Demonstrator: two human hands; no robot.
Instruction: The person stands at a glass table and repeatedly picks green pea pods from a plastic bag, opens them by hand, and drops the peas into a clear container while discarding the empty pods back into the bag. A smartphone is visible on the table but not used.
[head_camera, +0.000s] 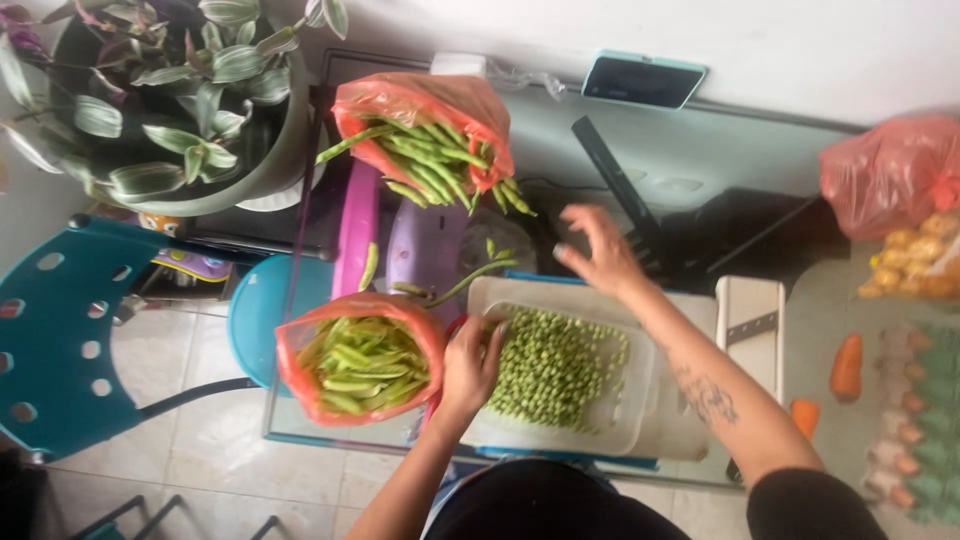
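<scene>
Two bags of pea pods, shelled peas (555, 365) in the clear tub (640, 420) dead centre. Left hand (468, 365) at the tub's 9 o'clock, fingers pinched on a pod I think. Right hand (598, 250), fingers spread, empty, reaches toward 12 o'clock. Pods look light, crisp; I'd grip by the ends.

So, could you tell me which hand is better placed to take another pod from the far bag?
Probably the right hand: it is stretched out, open, close to the far bag of pods. The left hand rests at the tub of peas.
</scene>
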